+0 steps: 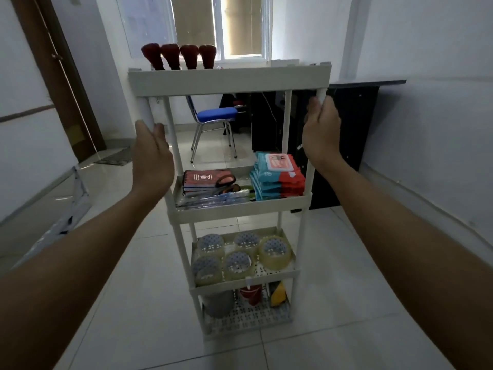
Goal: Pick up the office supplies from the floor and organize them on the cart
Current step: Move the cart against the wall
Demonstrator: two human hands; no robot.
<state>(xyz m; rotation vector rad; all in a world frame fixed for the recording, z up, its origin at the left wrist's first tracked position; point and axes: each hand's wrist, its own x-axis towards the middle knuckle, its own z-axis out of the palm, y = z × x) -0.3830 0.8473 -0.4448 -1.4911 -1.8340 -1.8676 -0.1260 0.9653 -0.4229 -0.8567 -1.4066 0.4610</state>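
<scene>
A: Head view: where's the cart [229, 81]?
B: Loaded, between both hands. The left hand [152, 153] and right hand [321, 132] are apart, fingers straight, beside its posts.
A: Grip both posts evenly, I'd say.

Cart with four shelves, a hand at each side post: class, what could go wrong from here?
1. The cart is tall and narrow; a push from the left hand and right hand high on its posts might tip it.
2. The four red items standing on the top shelf could topple if it jolts.
3. The tape rolls sit behind a low rim and might roll out.
</scene>
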